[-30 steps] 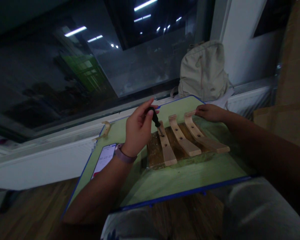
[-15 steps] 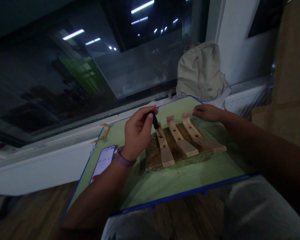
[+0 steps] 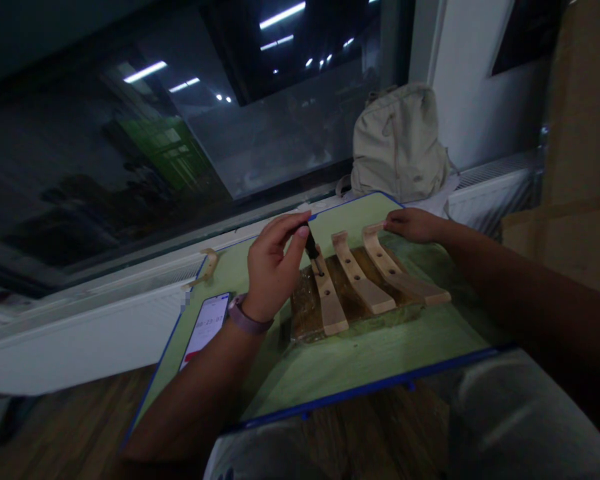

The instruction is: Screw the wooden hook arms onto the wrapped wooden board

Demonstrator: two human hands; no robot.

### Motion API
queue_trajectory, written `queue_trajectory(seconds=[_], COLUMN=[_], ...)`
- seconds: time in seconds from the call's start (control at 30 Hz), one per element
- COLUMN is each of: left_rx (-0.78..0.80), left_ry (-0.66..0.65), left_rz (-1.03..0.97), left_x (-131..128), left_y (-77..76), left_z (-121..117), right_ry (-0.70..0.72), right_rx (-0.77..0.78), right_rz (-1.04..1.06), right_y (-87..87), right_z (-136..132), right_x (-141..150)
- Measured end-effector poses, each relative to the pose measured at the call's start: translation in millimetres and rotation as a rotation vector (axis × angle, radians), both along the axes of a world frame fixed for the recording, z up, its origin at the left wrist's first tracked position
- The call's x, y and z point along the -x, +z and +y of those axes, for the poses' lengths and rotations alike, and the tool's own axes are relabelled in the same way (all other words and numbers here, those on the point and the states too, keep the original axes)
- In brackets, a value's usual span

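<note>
My left hand (image 3: pixel 275 267) is closed around the black handle of a screwdriver (image 3: pixel 311 245), thumb and fingertips near its top. The screwdriver tilts, and its shaft goes down to the upper hole of the leftmost wooden hook (image 3: pixel 333 310). A middle wooden hook (image 3: pixel 363 283) and a right wooden hook (image 3: pixel 405 280) lie beside it, each with two dark holes. All three rest on a brown board (image 3: pixel 307 310) that looks wrapped in clear film. My right hand (image 3: pixel 413 225) pinches the curved far end of the right hook.
A green table (image 3: pixel 375 360) with a blue edge carries everything. At its left lie a phone (image 3: pixel 207 327) showing a timer and another curved wooden piece (image 3: pixel 210 265). Behind stand a beige backpack (image 3: pixel 397 147) and a window (image 3: pixel 280 147); a radiator (image 3: pixel 490 193) is to the right.
The view shifts very slightly. My left fingers have moved a little at the top of the screwdriver handle; my right hand and the hooks stay in place.
</note>
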State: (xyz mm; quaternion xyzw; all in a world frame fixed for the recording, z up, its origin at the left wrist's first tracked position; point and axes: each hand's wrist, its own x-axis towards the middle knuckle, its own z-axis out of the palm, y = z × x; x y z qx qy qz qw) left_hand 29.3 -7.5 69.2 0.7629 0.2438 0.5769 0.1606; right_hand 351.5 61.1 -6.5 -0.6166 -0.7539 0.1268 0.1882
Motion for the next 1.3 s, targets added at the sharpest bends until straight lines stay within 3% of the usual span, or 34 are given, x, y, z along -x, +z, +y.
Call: queue_trajectory(seconds=[0.17, 0.4, 0.6, 0.8, 1.03, 1.2, 1.3], left_rx=[-0.075, 0.092, -0.042, 0.122, -0.061, 0.035, -0.008], left_ry=[0.103, -0.049, 0.101, -0.117, 0.078, 0.001, 0.011], left_rz=[-0.007, -0.022, 0.009, -0.046, -0.029, -0.004, 0.013], left_x=[2.5, -0.2, 1.9, -1.9, 1.9, 2.5, 1.7], left_y=[2.9, -3.2, 2.0, -0.4, 5.3, 3.6, 3.9], left_z=[3.0, 0.8, 1.3, -2.9, 1.1, -0.2, -0.6], right_ry=[-0.003, -0.008, -0.025, -0.027, 0.013, -0.011, -0.016], right_rx=[-0.008, -0.012, -0.011, -0.004, -0.006, -0.002, -0.009], right_rz=[-0.003, 0.001, -0.004, -0.011, -0.011, -0.002, -0.008], right_y=[1.2, 1.4, 2.0, 3.3, 4.0, 2.4, 1.9], right_z=[-1.3, -1.0, -1.5, -2.8, -4.4, -2.6, -1.8], right_x=[1.5, 1.5, 2.5, 3.4, 3.4, 2.7, 2.2])
